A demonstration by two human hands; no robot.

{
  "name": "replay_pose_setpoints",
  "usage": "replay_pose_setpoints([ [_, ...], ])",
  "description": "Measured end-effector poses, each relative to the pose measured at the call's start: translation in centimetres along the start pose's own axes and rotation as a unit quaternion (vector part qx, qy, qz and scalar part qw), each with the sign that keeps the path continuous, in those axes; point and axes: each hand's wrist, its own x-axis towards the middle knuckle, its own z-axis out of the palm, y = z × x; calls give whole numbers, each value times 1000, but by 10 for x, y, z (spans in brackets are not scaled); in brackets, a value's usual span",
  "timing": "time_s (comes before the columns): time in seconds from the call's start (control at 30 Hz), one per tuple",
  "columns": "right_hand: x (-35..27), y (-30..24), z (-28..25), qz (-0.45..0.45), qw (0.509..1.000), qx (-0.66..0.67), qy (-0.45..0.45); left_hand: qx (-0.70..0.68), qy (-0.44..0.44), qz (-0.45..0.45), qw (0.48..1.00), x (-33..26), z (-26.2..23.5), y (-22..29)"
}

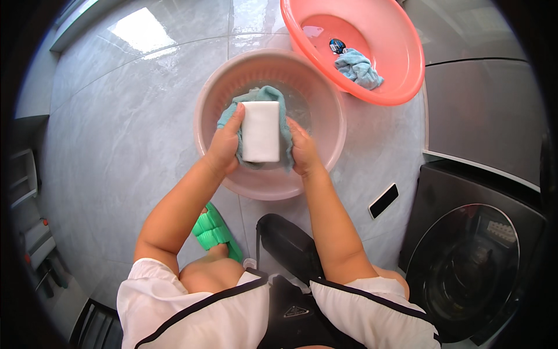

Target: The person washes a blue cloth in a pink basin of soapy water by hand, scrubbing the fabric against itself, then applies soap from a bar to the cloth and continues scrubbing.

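Observation:
Over the pale pink basin [331,125], a smooth white rectangular block [260,132] with rounded corners lies on a teal cloth [270,93]. I cannot tell what the block is. My left hand [225,142] is closed round the left side, its thumb along the block's upper left edge and its other fingers mostly hidden beneath. On the right, my right hand [302,148] grips the cloth's edge beside the block, its fingertips partly hidden. The cloth is bunched behind and under the block. Some water shows in the basin around it.
A coral basin [401,64] stands beyond to the right, with a light blue cloth [359,70] and a small dark blue item [337,46] in it. A phone [383,200] lies on the tiled floor near a dark front-loading washer [465,262]. One green slipper [216,232] shows below.

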Motion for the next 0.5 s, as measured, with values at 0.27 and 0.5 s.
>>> replay_pose_setpoints([
  [0.27, -13, 19, -24, 83, 922, 353, -136, 462, -75, 275, 840, -15, 16, -38],
  [0.5, -21, -37, -89, -68, 961, 267, -4, 616, -157, 308, 707, 1, -8, -3],
])
